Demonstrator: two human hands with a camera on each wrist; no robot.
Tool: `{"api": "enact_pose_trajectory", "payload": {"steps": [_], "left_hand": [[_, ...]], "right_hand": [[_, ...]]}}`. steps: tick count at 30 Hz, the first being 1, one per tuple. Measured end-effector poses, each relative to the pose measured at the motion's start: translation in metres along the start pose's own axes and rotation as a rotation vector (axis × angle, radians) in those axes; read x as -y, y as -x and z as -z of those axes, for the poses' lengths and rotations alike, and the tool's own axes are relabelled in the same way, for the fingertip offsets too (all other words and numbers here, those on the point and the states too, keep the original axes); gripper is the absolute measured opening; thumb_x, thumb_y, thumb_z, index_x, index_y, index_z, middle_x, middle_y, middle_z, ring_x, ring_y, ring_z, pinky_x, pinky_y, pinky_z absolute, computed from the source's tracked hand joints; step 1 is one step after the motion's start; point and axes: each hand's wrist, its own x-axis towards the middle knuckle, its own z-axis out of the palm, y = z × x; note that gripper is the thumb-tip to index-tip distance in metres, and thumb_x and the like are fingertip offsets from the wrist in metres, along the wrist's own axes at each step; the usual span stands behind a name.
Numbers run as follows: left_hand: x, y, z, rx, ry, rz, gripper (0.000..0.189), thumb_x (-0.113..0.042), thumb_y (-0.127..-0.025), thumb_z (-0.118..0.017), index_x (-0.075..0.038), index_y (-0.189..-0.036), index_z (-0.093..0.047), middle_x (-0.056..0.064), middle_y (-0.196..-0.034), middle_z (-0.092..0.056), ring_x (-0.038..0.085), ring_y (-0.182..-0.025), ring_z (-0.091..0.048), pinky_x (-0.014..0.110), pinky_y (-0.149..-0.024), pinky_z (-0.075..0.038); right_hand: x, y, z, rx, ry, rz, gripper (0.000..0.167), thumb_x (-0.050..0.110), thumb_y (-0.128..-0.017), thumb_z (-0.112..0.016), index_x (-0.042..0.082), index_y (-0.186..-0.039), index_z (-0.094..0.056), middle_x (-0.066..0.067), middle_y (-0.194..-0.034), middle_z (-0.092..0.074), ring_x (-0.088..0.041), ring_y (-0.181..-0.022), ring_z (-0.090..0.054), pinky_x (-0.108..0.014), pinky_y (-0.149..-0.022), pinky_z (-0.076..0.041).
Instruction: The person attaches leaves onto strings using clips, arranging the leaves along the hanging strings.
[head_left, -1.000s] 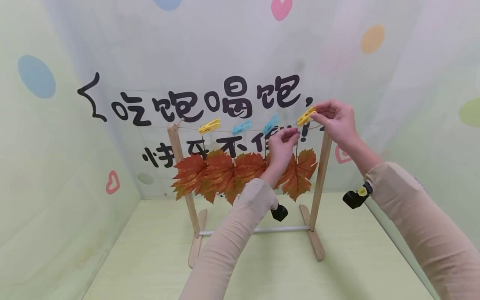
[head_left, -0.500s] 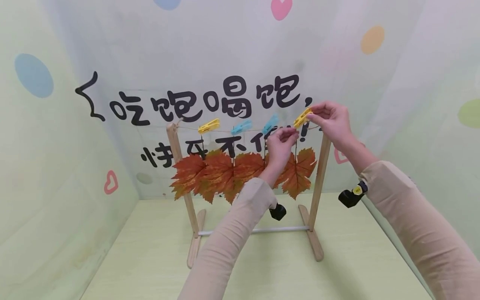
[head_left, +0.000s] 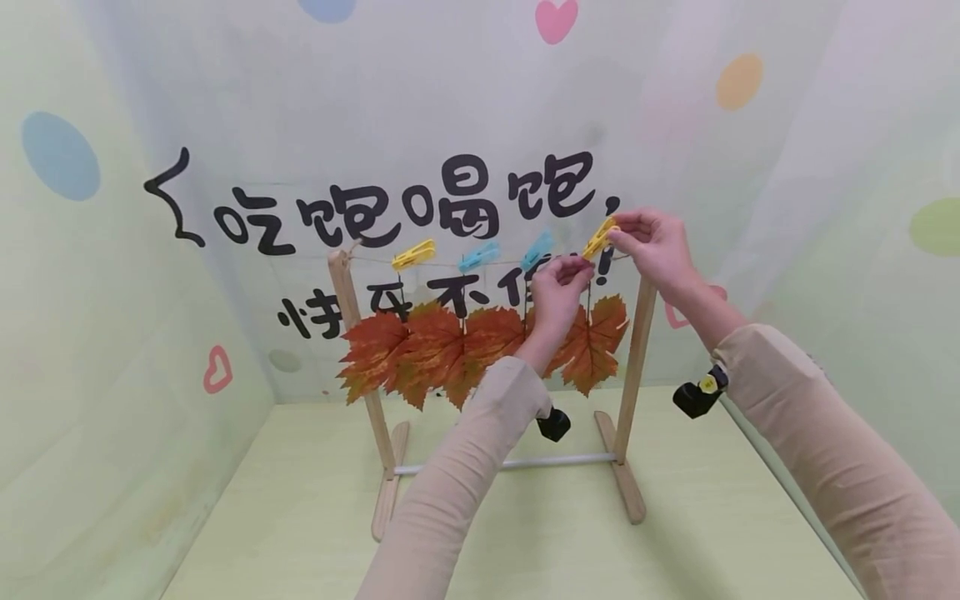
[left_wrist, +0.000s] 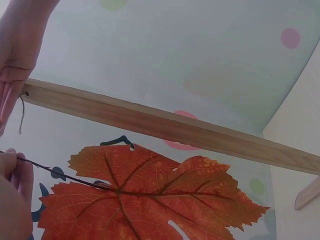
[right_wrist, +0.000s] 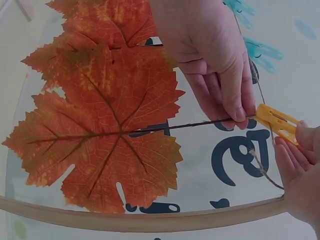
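Note:
My right hand [head_left: 655, 247] pinches a yellow clothespin [head_left: 599, 239] by its handle end at the right part of the twine. Just below and left of it, my left hand [head_left: 558, 296] pinches the dark stem of an orange-red maple-like leaf [head_left: 591, 346]. In the right wrist view the clothespin [right_wrist: 277, 122] lies over the twine [right_wrist: 260, 95], its tip right at the stem's end and the left fingertips [right_wrist: 240, 115]. The leaf hangs below the left hand, partly hidden by it in the head view.
Another yellow clothespin [head_left: 414, 255] and two blue clothespins [head_left: 478, 257] sit along the twine, with several similar leaves [head_left: 375, 346] hanging below. A wooden stand [head_left: 637, 375] with a white crossbar [head_left: 558, 461] holds the twine on a pale table [head_left: 300, 500]. A printed backdrop [head_left: 375, 83] stands behind.
The right hand and its yellow clothespin have moved slightly left and tilted steeper, closer to the left fingertips. The left hand keeps its pinch on the stem; the whole view shifts a little.

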Motion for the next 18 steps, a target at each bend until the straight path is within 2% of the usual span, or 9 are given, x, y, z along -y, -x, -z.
{"api": "enact_pose_trajectory", "payload": {"steps": [7, 18], "left_hand": [[-0.0021, 0.0007, 0.0013, -0.002, -0.010, 0.003, 0.015, -0.003, -0.081, -0.065, 0.004, -0.094, -0.065, 0.013, -0.090, -0.067, 0.014, -0.078, -0.064, 0.021, -0.070, -0.052], [-0.0012, 0.0015, 0.0026, -0.006, -0.031, 0.001, 0.014, -0.004, -0.080, -0.067, 0.002, -0.093, -0.066, 0.011, -0.090, -0.067, 0.012, -0.075, -0.063, 0.020, -0.070, -0.052]], "right_hand": [[0.0046, 0.0011, -0.0019, 0.003, 0.033, -0.062, 0.035, 0.007, -0.086, -0.060, -0.010, -0.116, -0.054, -0.002, -0.094, -0.064, 0.002, -0.081, -0.059, -0.012, -0.071, -0.048], [0.0058, 0.0032, 0.0012, 0.000, 0.089, -0.053, 0.038, 0.011, -0.085, -0.063, -0.008, -0.118, -0.054, -0.015, -0.109, -0.063, 0.002, -0.085, -0.059, -0.013, -0.076, -0.048]]}}
